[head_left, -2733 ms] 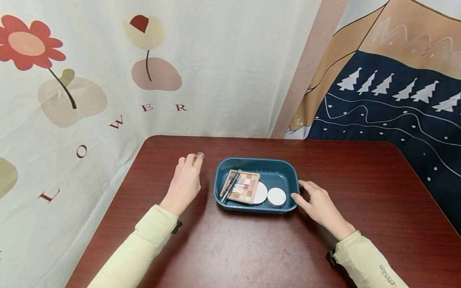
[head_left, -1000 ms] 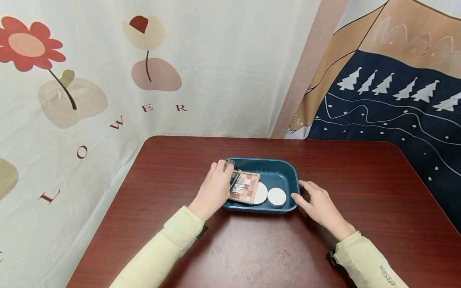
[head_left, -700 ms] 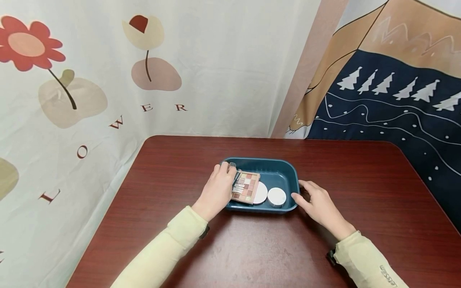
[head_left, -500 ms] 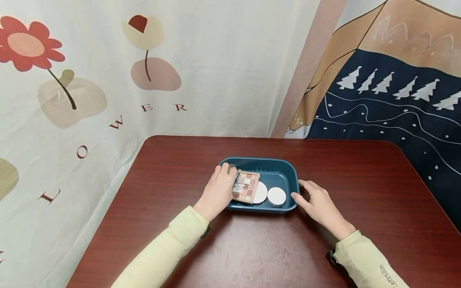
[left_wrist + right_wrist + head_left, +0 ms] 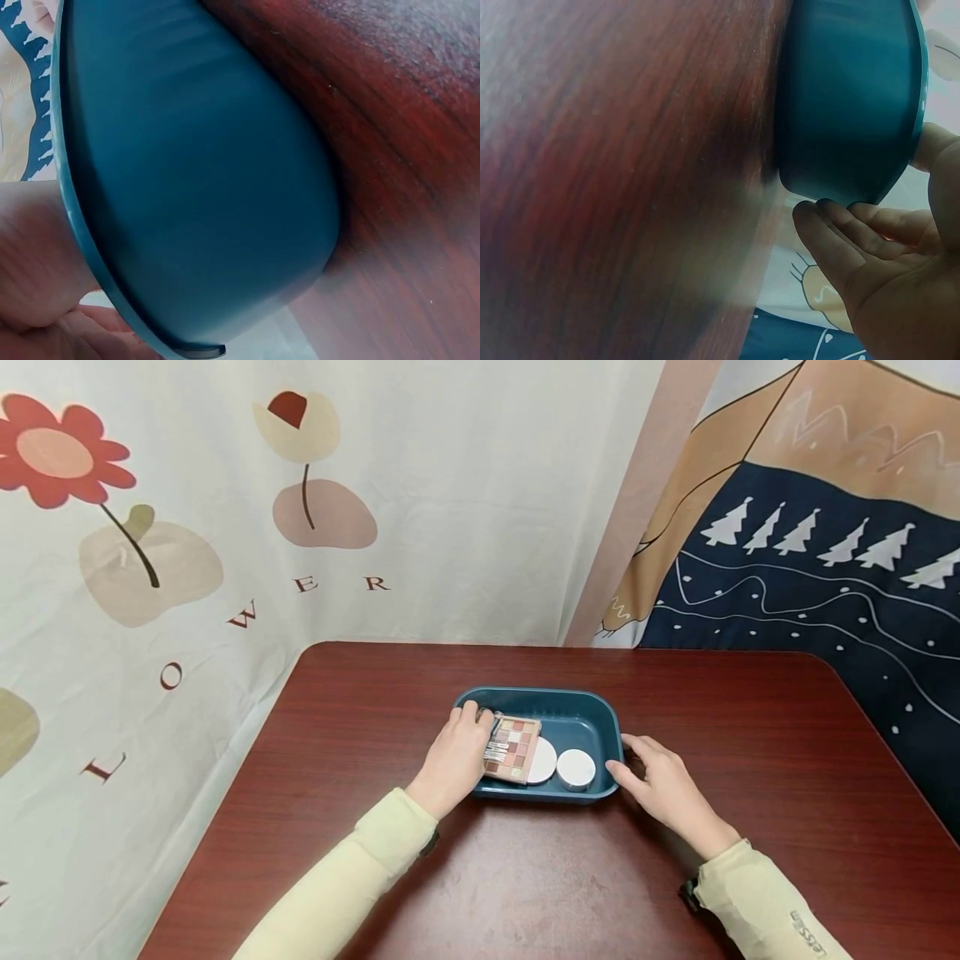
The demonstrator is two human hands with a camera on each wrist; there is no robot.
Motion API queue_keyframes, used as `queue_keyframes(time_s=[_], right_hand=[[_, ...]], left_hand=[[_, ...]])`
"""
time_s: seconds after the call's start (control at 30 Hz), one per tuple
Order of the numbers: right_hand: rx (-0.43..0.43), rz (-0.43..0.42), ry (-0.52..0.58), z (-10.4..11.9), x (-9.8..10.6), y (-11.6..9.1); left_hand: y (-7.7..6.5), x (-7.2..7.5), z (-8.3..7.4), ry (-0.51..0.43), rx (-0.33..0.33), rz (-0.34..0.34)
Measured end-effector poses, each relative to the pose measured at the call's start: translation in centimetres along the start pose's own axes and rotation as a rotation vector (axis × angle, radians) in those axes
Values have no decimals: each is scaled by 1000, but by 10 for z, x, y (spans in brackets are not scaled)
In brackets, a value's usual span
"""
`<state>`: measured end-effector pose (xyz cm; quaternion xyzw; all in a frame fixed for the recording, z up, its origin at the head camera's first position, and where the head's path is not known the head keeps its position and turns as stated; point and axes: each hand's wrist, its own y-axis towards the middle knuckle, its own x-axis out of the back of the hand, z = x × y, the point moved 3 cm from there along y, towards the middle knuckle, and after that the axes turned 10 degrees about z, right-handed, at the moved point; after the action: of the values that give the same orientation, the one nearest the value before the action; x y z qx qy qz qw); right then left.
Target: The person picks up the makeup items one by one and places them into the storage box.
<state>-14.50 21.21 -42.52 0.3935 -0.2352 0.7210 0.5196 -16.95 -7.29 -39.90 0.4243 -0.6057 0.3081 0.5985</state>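
Note:
My left hand point(image 5: 455, 756) reaches over the left end of a blue tray point(image 5: 581, 699), fingers curled down inside it. Between the fingertips a small clear-topped item point(image 5: 483, 713) barely shows; the rest of it is hidden. Beside those fingers lies an eyeshadow palette point(image 5: 517, 748), with a dark pen-shaped tube point(image 5: 495, 725) on top, mostly covered by the hand. A flat white disc point(image 5: 543, 762) sticks out from under the palette, and a round white jar point(image 5: 576, 770) stands to its right. At the tray's right end my right hand point(image 5: 667, 785) touches the wall with fairly straight fingers and thumb.
The tray stands on a reddish-brown wooden table point(image 5: 517, 877) with rounded far corners. Behind the table hangs a pale flower-printed curtain point(image 5: 465, 510), and a navy cloth with white trees point(image 5: 810, 568) hangs at the right.
My left hand has moved right from beside the tray to inside its left end, carrying the clear-topped item, then sunk slightly lower. The right hand has stayed at the tray's right end.

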Motion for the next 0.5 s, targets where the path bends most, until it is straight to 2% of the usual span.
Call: queue_keyframes(time_s=[0.3, 0.5], right_hand=[[5, 5, 3, 0, -2, 0], [9, -3, -2, -2, -1, 0]], left_hand=[[-2, -2, 2, -19, 41, 35], [-3, 1, 2, -17, 15, 10]])
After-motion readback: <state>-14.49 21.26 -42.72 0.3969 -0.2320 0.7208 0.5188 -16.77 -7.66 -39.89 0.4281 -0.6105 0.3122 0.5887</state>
